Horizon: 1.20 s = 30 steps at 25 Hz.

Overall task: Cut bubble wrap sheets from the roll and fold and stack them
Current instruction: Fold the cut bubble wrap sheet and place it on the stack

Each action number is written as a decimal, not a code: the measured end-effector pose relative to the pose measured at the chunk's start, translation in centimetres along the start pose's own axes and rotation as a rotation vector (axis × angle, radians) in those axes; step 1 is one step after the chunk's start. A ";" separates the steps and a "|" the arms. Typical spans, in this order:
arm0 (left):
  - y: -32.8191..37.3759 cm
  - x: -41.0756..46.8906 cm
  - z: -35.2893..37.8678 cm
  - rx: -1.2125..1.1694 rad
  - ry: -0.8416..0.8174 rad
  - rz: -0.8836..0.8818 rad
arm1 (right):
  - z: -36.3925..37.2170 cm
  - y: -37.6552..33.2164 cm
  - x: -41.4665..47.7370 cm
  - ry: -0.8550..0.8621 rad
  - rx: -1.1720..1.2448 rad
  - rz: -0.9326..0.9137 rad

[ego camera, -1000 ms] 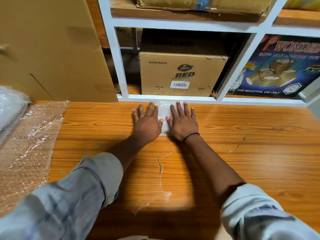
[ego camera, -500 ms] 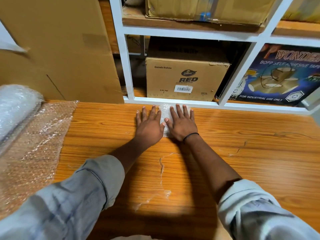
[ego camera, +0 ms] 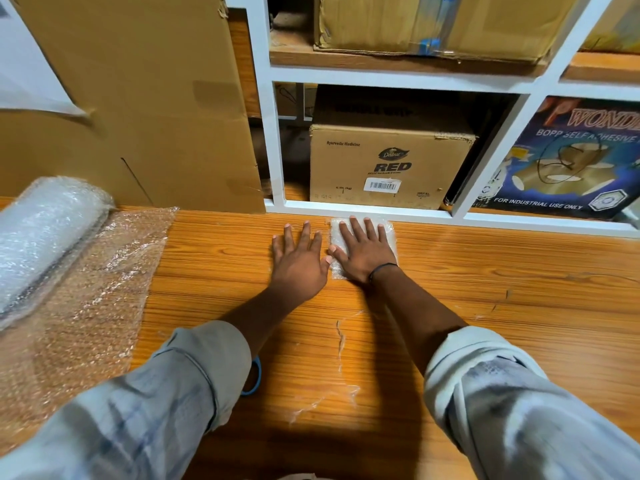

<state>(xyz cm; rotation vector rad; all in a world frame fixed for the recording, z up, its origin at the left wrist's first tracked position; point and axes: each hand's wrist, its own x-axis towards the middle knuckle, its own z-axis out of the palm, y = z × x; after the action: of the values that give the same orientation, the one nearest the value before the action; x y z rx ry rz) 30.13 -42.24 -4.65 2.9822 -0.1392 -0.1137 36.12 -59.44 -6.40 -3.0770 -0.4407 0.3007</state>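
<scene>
A small folded bubble wrap sheet [ego camera: 389, 233] lies at the far edge of the wooden table [ego camera: 519, 306], against the white shelf frame. My right hand [ego camera: 363, 252] lies flat on it with straight fingers, pressing it down. My left hand [ego camera: 299, 263] rests flat on the bare table just left of the sheet, fingers spread. The bubble wrap roll [ego camera: 45, 237] sits at the table's left, with a loose length [ego camera: 86, 299] unrolled from it across the tabletop. A blue handle, perhaps scissors [ego camera: 254, 377], peeks out under my left sleeve.
A white shelf unit [ego camera: 277, 140] stands behind the table, holding a brown "RED" carton [ego camera: 388, 168] and a blue tape box [ego camera: 571, 161]. Large cardboard sheets [ego camera: 145, 105] lean at the back left. Thin plastic scraps [ego camera: 341, 337] lie mid-table.
My left hand has slid left off the folded sheet onto the bare table. My right hand has shifted so it now covers the sheet alone. The camera has tilted up.
</scene>
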 end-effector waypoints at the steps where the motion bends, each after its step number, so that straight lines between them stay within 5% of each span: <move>1: -0.1 -0.1 0.0 -0.001 -0.002 0.004 | -0.2 0.0 0.0 -0.006 0.001 0.001; 11: -1.5 -4.5 0.4 -0.006 -0.028 0.042 | 0.9 -5.9 -9.1 0.297 0.267 -0.162; 26: -12.1 -15.3 -1.1 -0.001 0.041 -0.028 | 3.3 -19.2 -15.1 0.406 0.505 -0.179; 30: -18.1 -17.8 -2.2 -0.028 0.099 -0.084 | 2.8 -25.1 -14.5 0.323 0.543 -0.166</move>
<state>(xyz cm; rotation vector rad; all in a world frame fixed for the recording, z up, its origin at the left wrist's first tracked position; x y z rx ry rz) 14.19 -22.32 -4.12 2.9581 -0.0008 0.0229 14.96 -39.46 -5.29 -2.4783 -0.4958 -0.0750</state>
